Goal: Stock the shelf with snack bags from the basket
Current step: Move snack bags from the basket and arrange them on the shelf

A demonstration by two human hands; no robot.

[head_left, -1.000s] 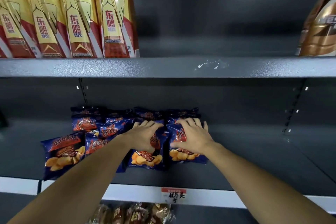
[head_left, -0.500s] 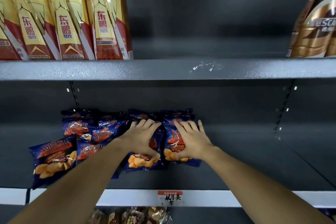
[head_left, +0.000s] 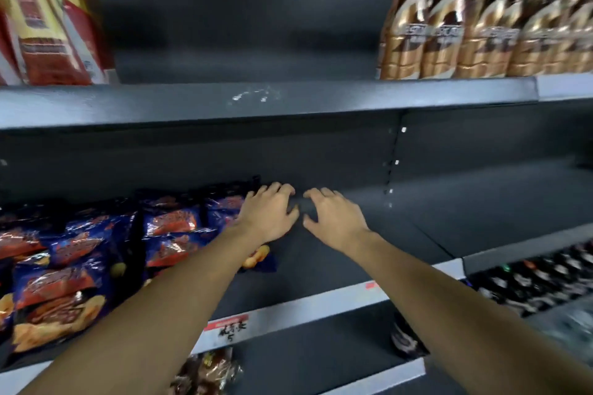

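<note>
Several blue snack bags (head_left: 167, 228) with orange chip pictures lie in rows on the dark middle shelf (head_left: 321, 276), filling its left part. My left hand (head_left: 268, 213) hovers with spread fingers over the rightmost bags, partly hiding one bag (head_left: 260, 258) beneath the wrist. My right hand (head_left: 332, 218) is open, palm down, over bare shelf just right of the bags, holding nothing. The two hands are close together, almost touching. The basket is out of sight.
Above, the upper shelf (head_left: 288, 99) carries yellow-red bottles (head_left: 45, 26) at left and brown coffee bottles (head_left: 481, 19) at right. A price tag (head_left: 227, 329) sits on the middle shelf's front rail. Dark packages (head_left: 205, 375) lie on the shelf below; dark bottles (head_left: 529, 282) stand at lower right.
The view has swung right, so the bags now lie left of centre. Both hands have lifted off the two bags they pressed; the right hand now hovers over bare shelf.
</note>
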